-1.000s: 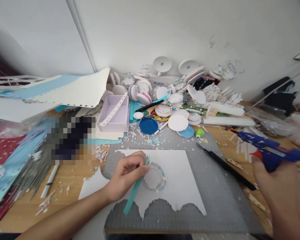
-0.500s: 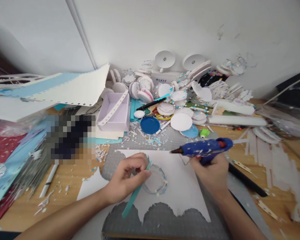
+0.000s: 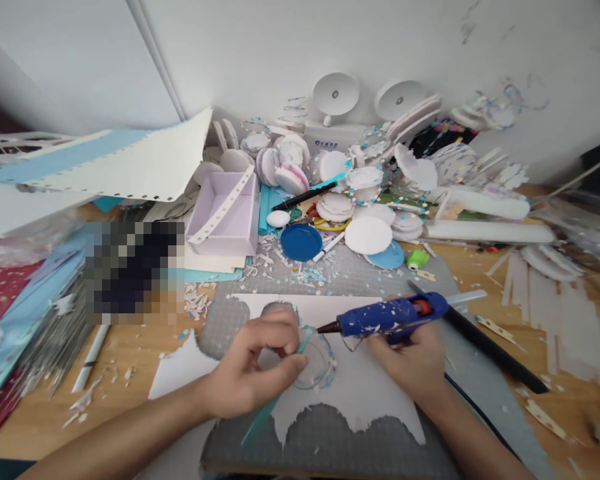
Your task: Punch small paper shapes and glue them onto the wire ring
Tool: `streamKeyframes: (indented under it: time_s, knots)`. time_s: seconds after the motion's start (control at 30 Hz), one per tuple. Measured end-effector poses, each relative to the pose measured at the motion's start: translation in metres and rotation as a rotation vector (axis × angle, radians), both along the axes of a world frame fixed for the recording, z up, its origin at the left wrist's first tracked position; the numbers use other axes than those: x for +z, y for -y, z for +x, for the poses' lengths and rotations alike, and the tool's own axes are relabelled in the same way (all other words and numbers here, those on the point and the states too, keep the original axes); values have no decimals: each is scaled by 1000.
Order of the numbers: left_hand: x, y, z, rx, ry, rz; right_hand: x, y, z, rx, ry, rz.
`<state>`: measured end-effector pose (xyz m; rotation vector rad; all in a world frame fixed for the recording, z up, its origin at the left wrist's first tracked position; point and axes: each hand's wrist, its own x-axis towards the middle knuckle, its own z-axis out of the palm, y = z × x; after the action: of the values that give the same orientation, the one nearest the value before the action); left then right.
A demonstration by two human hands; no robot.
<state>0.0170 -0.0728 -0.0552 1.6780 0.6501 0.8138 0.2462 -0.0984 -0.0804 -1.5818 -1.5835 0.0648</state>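
Note:
My left hand [image 3: 260,363] pinches a narrow teal paper strip [image 3: 260,421] between thumb and fingers, its lower end hanging over the cutting mat. Wrapped round a blue hot glue gun [image 3: 387,317] is my right hand [image 3: 415,363]. The gun's dark nozzle points left, right by the strip's upper end; whether it touches I cannot tell. Just beyond my left fingertips a thin wire ring [image 3: 325,370] dotted with small white and blue bits lies on white paper [image 3: 360,393] with a scalloped, torn edge. Part of the ring is behind my fingers.
A grey cutting mat [image 3: 395,447] lies under the paper. Behind stand a lilac box [image 3: 223,243], a blue round lid [image 3: 301,242] and piled white discs [image 3: 369,235]. A black rod-like tool [image 3: 500,353] lies right; thin wires [image 3: 55,333] are bundled left. Paper scraps litter the desk.
The glue gun has moved left and down, bringing its nozzle close to the strip in my left hand. My left hand keeps its pinch. The view has shifted slightly.

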Motion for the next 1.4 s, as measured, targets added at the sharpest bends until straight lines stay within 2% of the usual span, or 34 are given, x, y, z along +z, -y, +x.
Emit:
streamKeyframes:
  time_s: [0.63, 0.9, 1.2, 1.4]
  knots:
    - [5, -2, 1, 15, 4, 10, -6, 2, 3, 42, 59, 23]
    - [2, -2, 0, 9, -15, 2, -9, 2, 5, 44, 103, 37]
    - [5, -2, 1, 19, -32, 4, -2, 1, 1, 35, 73, 26]
    - [4, -2, 1, 20, -7, 7, -5, 0, 3, 46, 113, 63]
